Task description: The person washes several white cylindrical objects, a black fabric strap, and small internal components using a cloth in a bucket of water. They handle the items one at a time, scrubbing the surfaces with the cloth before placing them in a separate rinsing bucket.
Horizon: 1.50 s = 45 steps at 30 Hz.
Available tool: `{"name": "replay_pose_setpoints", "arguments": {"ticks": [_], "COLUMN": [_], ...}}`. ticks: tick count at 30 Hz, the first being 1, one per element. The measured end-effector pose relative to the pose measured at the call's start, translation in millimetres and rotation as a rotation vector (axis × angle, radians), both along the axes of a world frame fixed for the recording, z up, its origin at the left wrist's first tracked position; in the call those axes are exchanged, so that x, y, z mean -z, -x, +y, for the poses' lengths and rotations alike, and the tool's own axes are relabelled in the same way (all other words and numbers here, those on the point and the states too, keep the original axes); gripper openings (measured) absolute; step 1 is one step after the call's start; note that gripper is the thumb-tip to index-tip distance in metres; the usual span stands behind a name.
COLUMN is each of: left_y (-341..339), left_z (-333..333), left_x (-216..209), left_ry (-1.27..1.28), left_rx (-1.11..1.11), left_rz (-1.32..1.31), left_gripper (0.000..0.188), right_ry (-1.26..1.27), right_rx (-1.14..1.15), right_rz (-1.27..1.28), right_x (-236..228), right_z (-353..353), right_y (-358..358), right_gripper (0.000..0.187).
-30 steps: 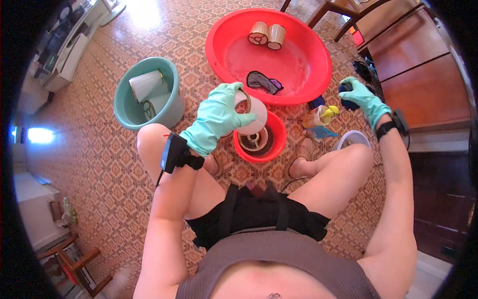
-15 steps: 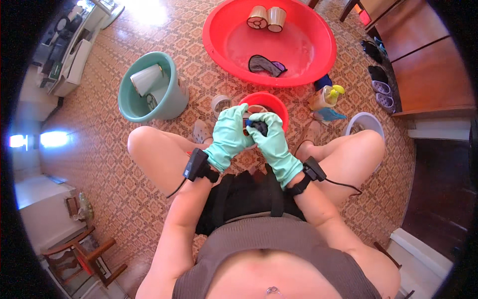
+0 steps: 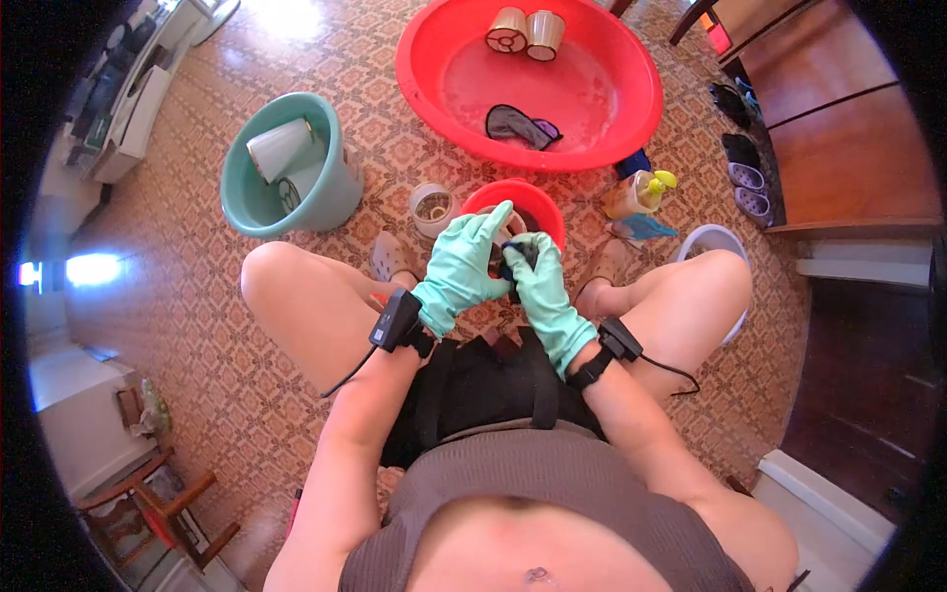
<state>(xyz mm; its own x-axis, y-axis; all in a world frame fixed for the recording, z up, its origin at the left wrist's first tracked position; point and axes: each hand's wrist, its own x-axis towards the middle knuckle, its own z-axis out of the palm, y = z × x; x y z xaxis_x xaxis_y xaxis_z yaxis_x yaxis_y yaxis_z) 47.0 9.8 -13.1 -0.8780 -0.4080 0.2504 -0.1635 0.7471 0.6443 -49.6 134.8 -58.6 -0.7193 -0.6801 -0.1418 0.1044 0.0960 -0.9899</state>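
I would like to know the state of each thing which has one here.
Left hand: gloved, curled around something mostly hidden
Right hand: gloved, gripping dark bunched material
Big red tub: open, holding two lampshades
Green bucket: open, upright, white lampshade inside
Small red bucket: open, partly hidden
Pump bottle: standing
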Motion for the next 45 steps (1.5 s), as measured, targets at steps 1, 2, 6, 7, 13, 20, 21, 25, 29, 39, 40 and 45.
{"name": "replay_pose_setpoints", "arguments": {"ticks": [1, 2, 6, 7, 13, 20, 21, 25, 29, 39, 40, 45], "left_y": [2.7, 5.9, 23.2, 25.7, 47.6, 47.4, 45.0, 41.3, 42.9, 56.8, 57.3, 37.0], "left_z": [3.2, 3.6, 1.9, -1.1, -7.1, -7.6, -4.0, 12.8, 3.1, 3.8, 5.2, -6.9], "left_x": [-2.1, -2.6, -9.3, -9.7, 7.6, 26.3, 30.8, 52.3, 77.5, 46.4, 48.7, 75.0], "left_ry": [0.038, 0.029, 0.067, 0.073, 0.049, 0.115, 0.18, 0.043, 0.113, -0.139, -0.186, -0.036], "left_rx": [-0.008, 0.016, 0.074, 0.072, 0.248, 0.072, -0.04, -0.212, -0.22, -0.193, -0.168, -0.226], "left_rz": [0.055, 0.095, 0.053, 0.054, 0.037, -0.077, -0.07, -0.135, 0.02, 0.01, -0.015, 0.007], "left_gripper": [0.095, 0.093, 0.091, 0.091, 0.096, 0.107, 0.108, 0.112, 0.102, 0.08, 0.085, 0.093], "right_ry": [-0.019, 0.072, 0.034, 0.041, 0.037, 0.092, 0.079, 0.072, -0.038, -0.041, -0.101, -0.333], "right_rx": [0.004, 0.02, 0.081, 0.078, 0.15, 0.152, 0.158, 0.132, 0.006, -0.011, 0.048, 0.036], "right_rz": [0.03, 0.068, -0.117, -0.116, -0.201, -0.253, -0.244, -0.243, -0.092, 0.254, 0.266, 0.066], "right_x": [0.7, -1.5, -4.8, -6.9, 8.8, 9.6, 11.9, 3.9, 2.7, 37.4, 53.0, 48.1], "right_z": [-3.7, -14.7, -25.2, -23.4, -1.3, 0.3, 0.4, 0.0, 6.0, -40.0, -29.8, -11.3], "right_y": [8.7, 14.5, 47.1, 46.6, 53.7, 56.3, 57.8, 53.9, 35.9, 80.6, 81.9, 41.6], "right_gripper": [0.014, 0.016, 0.026, 0.026, 0.029, 0.028, 0.028, 0.029, 0.016, 0.018, 0.021, 0.041]}}
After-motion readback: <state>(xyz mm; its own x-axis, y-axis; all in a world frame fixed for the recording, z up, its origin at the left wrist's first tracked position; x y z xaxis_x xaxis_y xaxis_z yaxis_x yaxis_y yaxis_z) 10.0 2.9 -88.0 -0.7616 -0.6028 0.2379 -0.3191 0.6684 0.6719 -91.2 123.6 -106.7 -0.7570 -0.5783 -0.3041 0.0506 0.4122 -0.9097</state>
